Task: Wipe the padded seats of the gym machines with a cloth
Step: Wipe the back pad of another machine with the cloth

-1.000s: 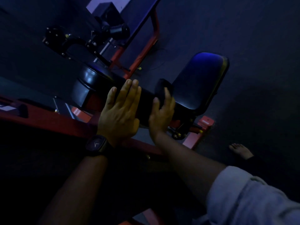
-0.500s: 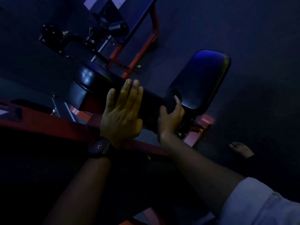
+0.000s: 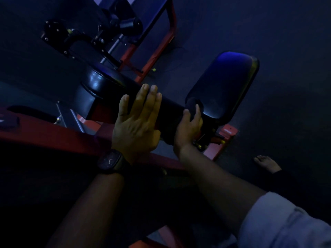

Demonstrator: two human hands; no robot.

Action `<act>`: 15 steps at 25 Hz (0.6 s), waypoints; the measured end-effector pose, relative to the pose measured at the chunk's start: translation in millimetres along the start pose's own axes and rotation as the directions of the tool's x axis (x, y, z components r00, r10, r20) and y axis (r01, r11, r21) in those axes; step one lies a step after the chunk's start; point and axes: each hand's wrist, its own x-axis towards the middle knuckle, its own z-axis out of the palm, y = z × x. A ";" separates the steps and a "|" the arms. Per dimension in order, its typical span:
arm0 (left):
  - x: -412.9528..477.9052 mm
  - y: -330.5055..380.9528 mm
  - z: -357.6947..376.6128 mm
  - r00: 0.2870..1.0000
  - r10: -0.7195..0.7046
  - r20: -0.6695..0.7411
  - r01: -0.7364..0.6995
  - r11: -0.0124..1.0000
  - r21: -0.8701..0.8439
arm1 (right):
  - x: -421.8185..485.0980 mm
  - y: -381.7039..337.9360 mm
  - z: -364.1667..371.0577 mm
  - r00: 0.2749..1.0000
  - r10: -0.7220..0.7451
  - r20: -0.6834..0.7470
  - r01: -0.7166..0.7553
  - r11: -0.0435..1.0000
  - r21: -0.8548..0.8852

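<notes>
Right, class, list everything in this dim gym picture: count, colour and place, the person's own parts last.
padded seat: one, black with blue sheen, right of centre
long pad: one, black, centre, under both hands
rounded pad: one, glossy black, left of the long pad
cloth: one, dark, at the long pad's right end
machine frame: one, red, across the left
watch: one, black, left wrist
sleeve: one, pale, right forearm
foot: one, bare, lower right on the floor
left hand: one, flat on the long pad
right hand: one, grips the cloth
</notes>
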 end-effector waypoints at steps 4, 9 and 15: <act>0.8 5.9 3.5 1.000 -0.027 0.000 0.027 1.000 0.005 | -1.0 -3.3 4.6 0.995 0.104 0.000 -0.104 0.993 0.052; 1.0 8.2 4.7 1.000 -0.025 0.001 0.025 1.000 0.001 | 21.9 12.8 -2.6 0.994 0.081 -0.075 -0.082 0.997 -0.002; 0.9 8.6 7.3 1.000 -0.017 0.011 0.017 1.000 -0.010 | 38.6 20.0 -4.7 0.990 0.102 -0.100 -0.109 0.991 -0.076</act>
